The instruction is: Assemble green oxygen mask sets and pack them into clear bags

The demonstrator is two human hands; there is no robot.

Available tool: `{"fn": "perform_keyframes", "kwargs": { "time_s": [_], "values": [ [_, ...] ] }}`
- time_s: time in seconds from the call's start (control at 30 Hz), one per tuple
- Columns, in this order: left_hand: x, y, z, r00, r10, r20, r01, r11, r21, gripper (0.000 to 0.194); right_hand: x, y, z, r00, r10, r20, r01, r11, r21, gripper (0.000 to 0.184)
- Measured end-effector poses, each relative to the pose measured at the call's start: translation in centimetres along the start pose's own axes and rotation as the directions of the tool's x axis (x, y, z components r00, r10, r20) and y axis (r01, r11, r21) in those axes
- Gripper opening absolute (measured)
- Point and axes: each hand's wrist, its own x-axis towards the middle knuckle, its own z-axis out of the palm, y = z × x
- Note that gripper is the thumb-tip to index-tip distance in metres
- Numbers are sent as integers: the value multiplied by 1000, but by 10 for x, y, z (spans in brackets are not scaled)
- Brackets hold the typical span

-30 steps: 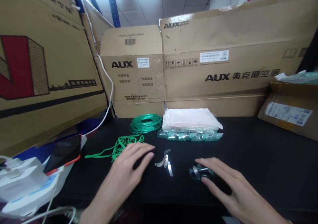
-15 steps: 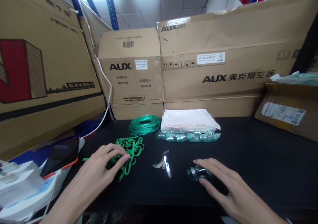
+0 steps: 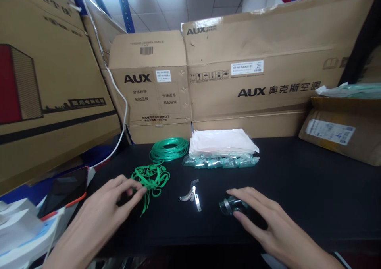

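Green strip (image 3: 150, 177), left fingers (image 3: 133, 199) curled close

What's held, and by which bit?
The right hand seems to hold the dark translucent tube by its sides. Whether the left hand pinches the green ribbon is unclear.

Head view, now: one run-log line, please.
left hand: fingertips at green ribbon, grip unclear | right hand: around dark tubular piece, grip unclear | between: metal strips, black surface | behind: green coil, white stack
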Motion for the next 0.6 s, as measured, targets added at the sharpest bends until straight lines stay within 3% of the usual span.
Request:
{"fn": "perform_keyframes", "kwargs": {
  "time_s": [0.1,0.2,0.27,0.37,0.5,0.6],
  "values": [
    [10,9,-7,979,-196,-50,193,979,-60,49,0,-2,1,1000,25,13,-25,1000,12,45],
    [23,12,-3,960,-278,-29,255,914,-316,52,-1,-4,2,997,67,31,-68,998,11,47],
    [32,13,4,973,-231,13,211,863,-459,49,-1,-5,2,995,90,48,-90,996,7,48],
    [41,16,13,989,-146,-12,121,858,-499,42,0,-8,1,993,100,61,-101,995,9,47],
    [50,33,12,995,-40,-89,2,919,-394,38,0,-10,-1,992,118,52,-119,993,4,47],
    [54,59,7,988,90,-122,-117,965,-234,34,-1,-10,-1,991,117,57,-118,993,8,47]
  ]
}}
